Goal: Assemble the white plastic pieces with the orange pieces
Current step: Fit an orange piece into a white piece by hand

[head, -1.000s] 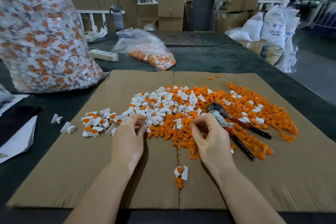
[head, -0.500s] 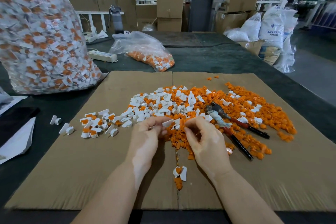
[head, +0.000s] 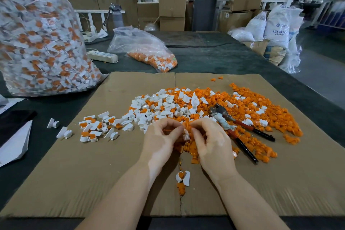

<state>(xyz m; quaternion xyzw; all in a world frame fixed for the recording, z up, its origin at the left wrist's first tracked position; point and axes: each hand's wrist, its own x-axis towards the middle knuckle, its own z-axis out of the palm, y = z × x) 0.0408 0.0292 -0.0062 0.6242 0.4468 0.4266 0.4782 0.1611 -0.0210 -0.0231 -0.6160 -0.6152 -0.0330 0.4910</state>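
Left hand [head: 162, 142]: fingers curled, grip contents hidden.
Right hand [head: 212, 144]: a small white piece [head: 186, 135] is pinched at the fingertips.
Handling: judged light, stiff, easily dropped; best taken by the flat tab.
Loose pile [head: 186, 104]: white and orange pieces are heaped on cardboard [head: 93, 173] beyond.

Stacked cardboard boxes [head: 172, 8] and white sacks [head: 276, 30] line a daylit warehouse beyond the dark table [head: 214, 58].

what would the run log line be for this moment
step: joining pieces | left hand: pinching small white plastic piece | right hand: pinching same piece | place: over brown cardboard sheet | red-handled pliers: idle
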